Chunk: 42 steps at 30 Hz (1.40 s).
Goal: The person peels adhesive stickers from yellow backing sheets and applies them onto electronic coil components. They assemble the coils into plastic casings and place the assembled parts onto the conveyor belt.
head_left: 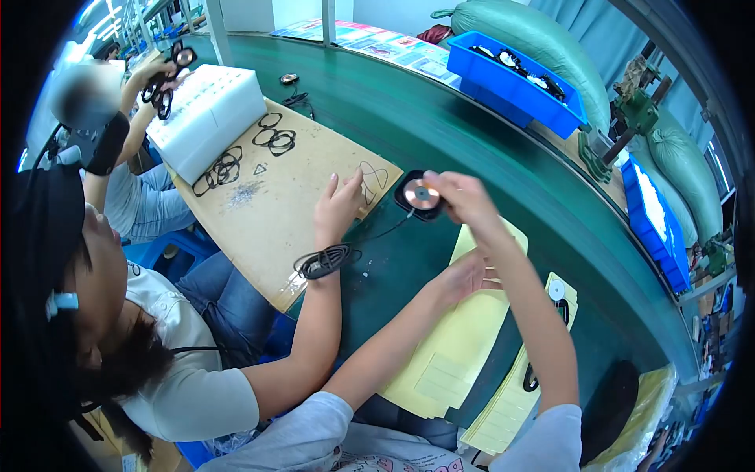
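Note:
My right hand (464, 197), raised above the green belt, holds a round black device (421, 195) with a copper-coloured disc by its edge. A thin cable runs from the device to a coiled black cable (326, 261), which lies across a co-worker's forearm. My left hand (470, 277) rests palm up on a yellow cardboard sheet (452, 346), fingers spread and nothing in it. The co-worker's hand (338, 206) is just left of the device, over the brown board.
A brown board (267, 189) with black rings (275, 140) and a white foam block (208, 118) lies left. Blue bins (515, 82) stand beyond the green belt (370, 94). A narrow yellow sheet (503, 409) lies right. Another person handles black parts at the upper left.

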{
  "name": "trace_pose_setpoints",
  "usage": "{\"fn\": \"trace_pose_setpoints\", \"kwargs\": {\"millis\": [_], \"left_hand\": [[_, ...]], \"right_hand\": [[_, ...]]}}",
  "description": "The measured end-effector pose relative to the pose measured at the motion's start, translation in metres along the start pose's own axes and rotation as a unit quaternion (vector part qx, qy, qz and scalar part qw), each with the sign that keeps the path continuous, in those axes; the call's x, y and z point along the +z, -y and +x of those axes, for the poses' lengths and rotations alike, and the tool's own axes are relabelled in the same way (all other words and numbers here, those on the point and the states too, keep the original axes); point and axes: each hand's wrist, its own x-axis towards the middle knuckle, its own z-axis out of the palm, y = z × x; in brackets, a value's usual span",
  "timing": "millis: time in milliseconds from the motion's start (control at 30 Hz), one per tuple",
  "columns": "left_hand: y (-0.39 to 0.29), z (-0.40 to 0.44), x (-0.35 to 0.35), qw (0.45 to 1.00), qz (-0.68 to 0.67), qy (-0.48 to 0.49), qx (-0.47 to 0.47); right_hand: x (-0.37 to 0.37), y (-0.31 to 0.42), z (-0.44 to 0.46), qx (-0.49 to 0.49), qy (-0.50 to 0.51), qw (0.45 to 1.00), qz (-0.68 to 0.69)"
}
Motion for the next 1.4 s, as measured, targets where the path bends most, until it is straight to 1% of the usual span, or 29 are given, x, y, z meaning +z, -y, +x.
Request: {"fn": "trace_pose_setpoints", "kwargs": {"millis": [33,100,167,200,233,333,433,500,533,567,600,633,667,700,767,867,967,1067,1100,1200,1233,1267,1300,1333,1400], "left_hand": [[-0.008,-0.005,0.012,1.000,0.003,0.016,0.018],[-0.009,-0.004,0.012,1.000,-0.020,0.004,0.005],[-0.008,-0.002,0.009,0.999,-0.034,-0.016,-0.006],[-0.006,-0.001,0.006,0.999,-0.037,-0.030,-0.010],[-0.004,0.001,0.004,0.998,-0.039,-0.043,-0.014],[-0.002,0.002,0.002,0.997,-0.040,-0.059,-0.008],[0.000,0.003,0.000,0.997,-0.031,-0.070,-0.006],[0.003,0.001,0.000,0.995,-0.008,-0.103,-0.009],[0.002,0.002,0.000,0.993,0.003,-0.117,-0.012],[-0.008,-0.002,0.012,0.992,0.016,-0.119,-0.025],[-0.008,0.000,0.008,0.995,0.010,-0.095,-0.020],[-0.009,0.001,0.010,0.995,0.017,-0.094,-0.015],[-0.010,0.000,0.013,0.995,0.024,-0.094,-0.010],[-0.010,0.001,0.013,0.996,0.025,-0.087,-0.007],[-0.010,0.001,0.014,0.996,0.030,-0.083,-0.011],[-0.011,0.001,0.017,0.996,0.043,-0.083,-0.013],[-0.010,0.001,0.016,0.996,0.051,-0.076,-0.014],[-0.010,0.001,0.018,0.996,0.064,-0.066,-0.021],[-0.008,0.000,0.018,0.995,0.076,-0.067,-0.027],[-0.005,0.000,0.021,0.990,0.123,-0.066,-0.035],[-0.001,0.000,0.023,0.987,0.144,-0.065,-0.036],[0.002,0.002,0.025,0.984,0.165,-0.063,-0.037],[0.005,0.002,0.030,0.984,0.171,-0.025,-0.031],[0.008,0.001,0.036,0.994,0.100,-0.014,-0.031],[0.012,-0.001,0.049,0.999,-0.039,0.011,-0.026]], "right_hand": [[0.003,-0.015,0.010,0.011,-0.002,1.000,-0.017],[0.000,-0.054,0.032,0.025,-0.014,0.999,-0.044],[-0.010,-0.092,0.050,-0.030,-0.030,0.988,-0.148],[-0.012,-0.095,0.051,-0.057,-0.037,0.977,-0.200],[-0.017,-0.097,0.051,-0.046,-0.026,0.965,-0.257],[-0.020,-0.102,0.046,-0.053,-0.058,0.943,-0.323],[-0.025,-0.097,0.030,-0.066,-0.127,0.934,-0.328],[-0.044,-0.089,0.008,-0.101,-0.176,0.935,-0.292],[-0.057,-0.076,-0.015,-0.116,-0.207,0.917,-0.321],[-0.074,-0.068,-0.038,-0.049,-0.243,0.901,-0.356],[-0.097,-0.070,-0.061,-0.067,-0.277,0.869,-0.404],[-0.113,-0.063,-0.087,-0.027,-0.323,0.830,-0.453],[-0.134,-0.066,-0.110,0.051,-0.362,0.790,-0.492],[-0.147,-0.064,-0.136,0.097,-0.377,0.758,-0.524],[-0.177,-0.084,-0.177,0.188,-0.362,0.727,-0.552],[-0.188,-0.105,-0.214,0.248,-0.327,0.737,-0.537],[-0.177,-0.109,-0.213,0.174,-0.313,0.814,-0.457],[-0.181,-0.114,-0.200,0.198,-0.291,0.838,-0.416],[-0.177,-0.117,-0.194,0.134,-0.291,0.869,-0.376],[-0.160,-0.097,-0.185,0.109,-0.246,0.946,-0.183],[-0.148,-0.080,-0.180,0.110,-0.228,0.950,-0.184],[-0.136,-0.071,-0.173,0.092,-0.221,0.957,-0.166],[-0.125,-0.065,-0.167,0.074,-0.216,0.962,-0.147],[-0.115,-0.062,-0.161,0.056,-0.211,0.967,-0.128],[-0.101,-0.073,-0.143,0.001,-0.239,0.952,-0.189]]}}
